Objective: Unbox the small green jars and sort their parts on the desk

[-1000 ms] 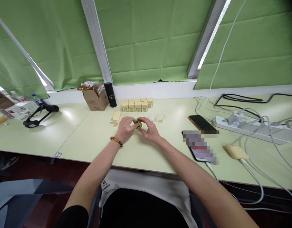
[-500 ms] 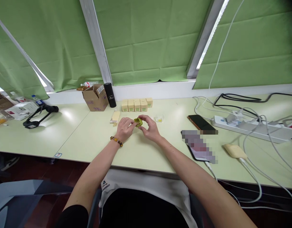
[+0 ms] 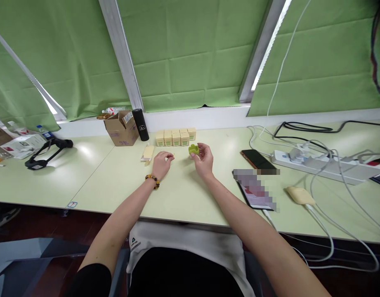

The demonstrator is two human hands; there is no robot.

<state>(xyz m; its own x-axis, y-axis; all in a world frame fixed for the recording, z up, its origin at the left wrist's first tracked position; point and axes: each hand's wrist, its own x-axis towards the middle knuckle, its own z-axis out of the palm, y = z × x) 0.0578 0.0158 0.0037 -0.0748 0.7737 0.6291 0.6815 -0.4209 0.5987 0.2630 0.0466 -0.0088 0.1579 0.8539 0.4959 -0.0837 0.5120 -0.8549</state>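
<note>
My right hand (image 3: pixel 204 161) grips a small green scallop-edged cup (image 3: pixel 194 149), thumb in front and fingers behind, just over the table. My left hand (image 3: pixel 161 166), with a beaded bracelet at its wrist, is apart from the cup, thumb and fingertips pinched together. Whatever the pinch may hold is too small to make out. Left of that hand lies a pale yellow flat packet or carton (image 3: pixel 148 153). Behind both hands stand several small cream boxes (image 3: pixel 176 138) with green labels, in a row.
A cardboard box (image 3: pixel 121 131) and a black cylinder (image 3: pixel 140 125) stand at the back left. To the right lie two phones, one dark (image 3: pixel 258 160), a yellow charger-like block (image 3: pixel 300 195), and a white power strip (image 3: pixel 319 167) with tangled cables. A black headband-like device (image 3: pixel 49 153) lies far left.
My hands have moved apart. The green cup has gone right with my right hand, and my left hand has let go of it. The small clear container is now hidden behind my right hand.
</note>
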